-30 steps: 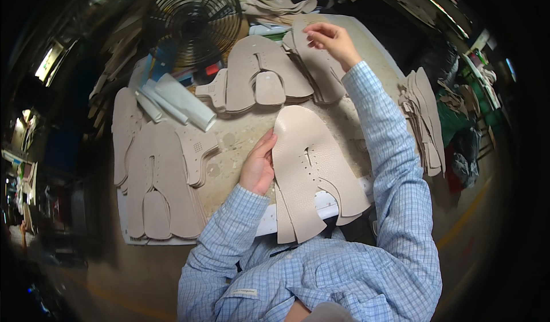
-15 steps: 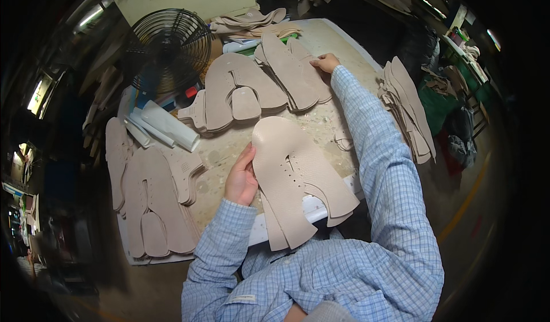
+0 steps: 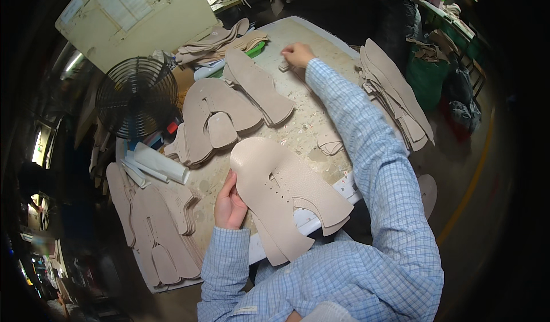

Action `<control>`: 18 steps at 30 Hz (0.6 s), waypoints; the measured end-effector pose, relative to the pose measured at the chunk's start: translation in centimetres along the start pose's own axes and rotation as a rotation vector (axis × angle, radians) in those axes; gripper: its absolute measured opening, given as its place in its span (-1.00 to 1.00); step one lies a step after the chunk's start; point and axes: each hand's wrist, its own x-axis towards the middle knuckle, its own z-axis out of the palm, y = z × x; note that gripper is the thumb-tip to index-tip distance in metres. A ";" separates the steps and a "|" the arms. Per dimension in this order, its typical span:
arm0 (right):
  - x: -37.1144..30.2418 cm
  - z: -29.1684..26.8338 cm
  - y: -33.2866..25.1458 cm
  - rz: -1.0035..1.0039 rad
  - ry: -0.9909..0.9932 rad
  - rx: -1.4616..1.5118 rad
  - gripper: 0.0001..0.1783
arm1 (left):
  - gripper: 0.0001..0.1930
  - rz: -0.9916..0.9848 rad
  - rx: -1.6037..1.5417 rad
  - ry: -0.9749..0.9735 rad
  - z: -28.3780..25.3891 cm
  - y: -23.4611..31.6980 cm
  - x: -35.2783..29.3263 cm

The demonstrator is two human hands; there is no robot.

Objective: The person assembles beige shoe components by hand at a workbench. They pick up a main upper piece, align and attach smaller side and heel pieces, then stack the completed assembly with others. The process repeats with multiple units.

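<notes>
At the table's near side, my left hand [image 3: 231, 206] grips the left edge of a beige leather shoe upper [image 3: 274, 176], with its thumb on top. The upper has a rounded toe end, a row of small holes and spread lower flaps; more layers show under it. Farther off to the right, my right hand [image 3: 299, 54] has its fingers closed, with a small beige leather piece [image 3: 283, 66] showing under the fingertips. Most of that piece is hidden by the hand. Left of it lies a stack of long leather pieces [image 3: 260, 90], beside a stack of uppers [image 3: 220, 107].
More leather stacks lie at the left [image 3: 152, 224] and on the right edge [image 3: 392, 93]. A black fan [image 3: 137, 97] stands at the left, near rolled white sheets [image 3: 153, 161]. A leather scrap [image 3: 330, 144] rests on the worn table [image 3: 306, 118].
My right hand has moved away from the long-piece stack, and the leather piece it touched there has left that spot. My left hand still holds the upper. The view has shifted.
</notes>
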 end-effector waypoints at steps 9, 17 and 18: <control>0.5 6.7 -5.7 0.140 -0.353 0.133 0.19 | -0.76 0.000 -0.007 0.025 -0.5 0.2 0.8; -2.1 6.3 -7.4 0.021 -0.254 -0.051 0.17 | -0.75 -0.004 0.015 -0.017 -0.7 0.2 1.0; -2.6 6.4 -7.4 0.002 -0.174 -0.040 0.11 | -0.75 -0.003 0.016 -0.021 -0.7 0.2 0.9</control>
